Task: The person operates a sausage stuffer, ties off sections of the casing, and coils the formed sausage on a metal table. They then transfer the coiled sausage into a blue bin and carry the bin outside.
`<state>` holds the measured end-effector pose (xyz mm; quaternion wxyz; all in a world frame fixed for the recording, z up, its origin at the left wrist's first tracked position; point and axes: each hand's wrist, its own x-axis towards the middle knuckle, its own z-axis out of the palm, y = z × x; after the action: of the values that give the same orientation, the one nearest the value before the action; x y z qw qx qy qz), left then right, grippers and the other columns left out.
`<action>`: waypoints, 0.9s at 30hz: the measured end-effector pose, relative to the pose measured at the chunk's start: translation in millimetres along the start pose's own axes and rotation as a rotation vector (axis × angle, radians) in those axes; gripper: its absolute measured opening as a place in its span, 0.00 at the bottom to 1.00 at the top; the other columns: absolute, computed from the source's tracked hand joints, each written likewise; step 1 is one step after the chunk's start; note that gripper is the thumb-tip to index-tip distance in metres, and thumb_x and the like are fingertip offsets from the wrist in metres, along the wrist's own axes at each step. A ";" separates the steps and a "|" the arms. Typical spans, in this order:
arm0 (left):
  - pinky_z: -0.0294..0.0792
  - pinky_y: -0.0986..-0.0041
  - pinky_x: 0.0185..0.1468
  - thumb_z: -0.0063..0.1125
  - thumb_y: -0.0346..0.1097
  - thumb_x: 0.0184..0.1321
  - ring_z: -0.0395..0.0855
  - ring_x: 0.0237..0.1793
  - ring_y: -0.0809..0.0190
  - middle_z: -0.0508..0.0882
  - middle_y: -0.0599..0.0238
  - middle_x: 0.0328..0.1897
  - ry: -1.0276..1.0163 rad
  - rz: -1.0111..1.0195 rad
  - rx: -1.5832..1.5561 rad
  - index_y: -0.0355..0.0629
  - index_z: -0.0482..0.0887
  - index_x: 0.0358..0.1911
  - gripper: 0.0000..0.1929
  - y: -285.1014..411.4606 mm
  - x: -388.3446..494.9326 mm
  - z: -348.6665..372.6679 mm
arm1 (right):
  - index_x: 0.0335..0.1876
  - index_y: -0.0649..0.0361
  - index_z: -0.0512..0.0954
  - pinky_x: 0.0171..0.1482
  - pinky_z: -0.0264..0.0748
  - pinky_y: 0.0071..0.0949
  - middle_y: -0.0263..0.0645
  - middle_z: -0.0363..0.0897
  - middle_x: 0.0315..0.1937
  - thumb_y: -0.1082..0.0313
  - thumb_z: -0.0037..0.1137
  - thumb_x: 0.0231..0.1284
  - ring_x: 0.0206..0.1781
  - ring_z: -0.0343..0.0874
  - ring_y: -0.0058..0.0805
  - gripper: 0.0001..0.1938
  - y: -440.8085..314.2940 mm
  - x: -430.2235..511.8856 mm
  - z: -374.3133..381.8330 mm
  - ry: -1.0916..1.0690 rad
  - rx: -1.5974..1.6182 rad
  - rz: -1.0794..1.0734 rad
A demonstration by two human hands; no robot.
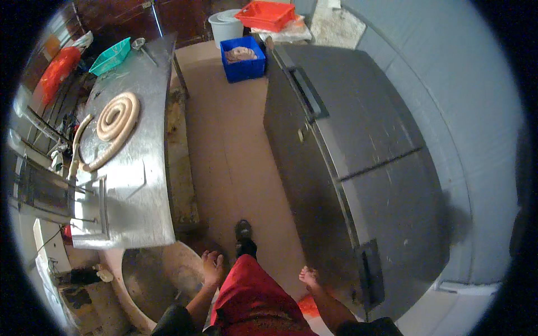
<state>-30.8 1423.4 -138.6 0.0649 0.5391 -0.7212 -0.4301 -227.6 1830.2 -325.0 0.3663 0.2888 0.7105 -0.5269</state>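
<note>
My left hand [213,266] hangs beside my red apron [256,290], fingers slightly apart, holding nothing. It is over the near side of a large round metal vessel [145,281] on the floor. On my other side, my right hand [309,276] is loosely curled beside the front of a dark chest freezer [361,113]. I see nothing held in it, but its palm is hidden. Ahead on the left stands a stainless steel table [147,180]. A long pale sausage [119,115] lies coiled on it, one end trailing towards the table's left edge.
A blue crate [243,74] of ground meat stands on the brown floor [239,155] ahead, near a white bucket [227,29] and a red crate [267,16]. A green basket [111,56] and a ladle [141,45] lie at the table's far end. My shoe [243,230] is between table and freezer.
</note>
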 end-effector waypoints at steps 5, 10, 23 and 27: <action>0.66 0.56 0.63 0.57 0.45 0.66 0.71 0.59 0.41 0.77 0.45 0.53 0.056 0.185 -0.067 0.34 0.82 0.46 0.19 71.1 144.7 0.6 | 0.46 0.59 0.77 0.34 0.82 0.35 0.36 0.81 0.35 0.53 0.55 0.69 0.33 0.82 0.33 0.16 -154.6 22.7 94.5 -0.091 -0.644 -0.169; 0.66 0.56 0.64 0.55 0.45 0.67 0.74 0.59 0.42 0.80 0.44 0.53 0.125 0.228 -0.183 0.34 0.83 0.46 0.18 146.7 270.3 -40.5 | 0.61 0.64 0.73 0.35 0.83 0.31 0.39 0.84 0.38 0.55 0.59 0.67 0.33 0.84 0.31 0.24 -330.6 18.8 265.7 -0.122 -0.483 -0.210; 0.66 0.55 0.61 0.55 0.46 0.68 0.74 0.55 0.41 0.81 0.47 0.46 0.022 0.183 0.099 0.37 0.84 0.44 0.17 279.5 585.2 -72.5 | 0.41 0.57 0.79 0.33 0.80 0.26 0.33 0.82 0.31 0.57 0.59 0.67 0.30 0.82 0.27 0.11 -623.9 149.7 579.7 -0.293 -0.221 -0.119; 0.66 0.55 0.60 0.55 0.46 0.68 0.74 0.55 0.41 0.81 0.47 0.46 0.126 0.212 0.062 0.36 0.85 0.42 0.18 329.2 672.5 -100.7 | 0.42 0.59 0.78 0.33 0.81 0.27 0.33 0.82 0.31 0.57 0.59 0.67 0.29 0.81 0.25 0.12 -704.6 174.5 656.2 -0.289 -0.144 -0.185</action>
<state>-488.2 823.5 -97.6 0.1386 0.4876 -0.7815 -0.3636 -745.5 1008.5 -206.2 0.4342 0.1166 0.7099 -0.5421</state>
